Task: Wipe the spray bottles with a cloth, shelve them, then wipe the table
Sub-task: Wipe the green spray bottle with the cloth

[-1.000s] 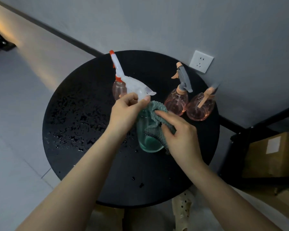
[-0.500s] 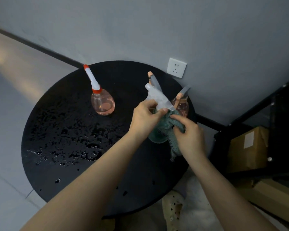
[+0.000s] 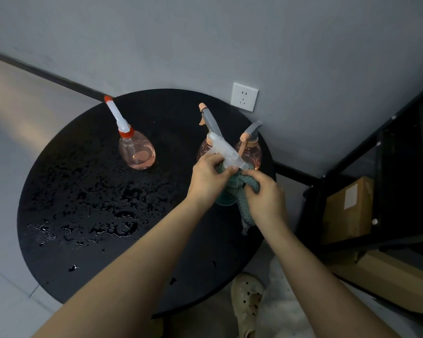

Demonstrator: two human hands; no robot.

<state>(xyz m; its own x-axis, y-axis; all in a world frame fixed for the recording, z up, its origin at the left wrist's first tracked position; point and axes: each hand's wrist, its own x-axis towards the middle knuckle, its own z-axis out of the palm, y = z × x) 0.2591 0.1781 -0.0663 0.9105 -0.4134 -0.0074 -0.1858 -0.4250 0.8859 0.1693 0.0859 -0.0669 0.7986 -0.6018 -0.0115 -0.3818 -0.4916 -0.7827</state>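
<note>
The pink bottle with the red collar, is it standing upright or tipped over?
Upright. The pink bottle stands on its base on the black table, with its white nozzle pointing up; neither hand touches it.

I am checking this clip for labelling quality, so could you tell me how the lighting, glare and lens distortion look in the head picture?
Head view: dim overall, with a warm light patch on the floor at far left; water drops on the black table catch small glints; the wide lens bows the baseboard line; the left hand on the teal bottle and the right hand gripping the cloth look slightly soft.
</note>
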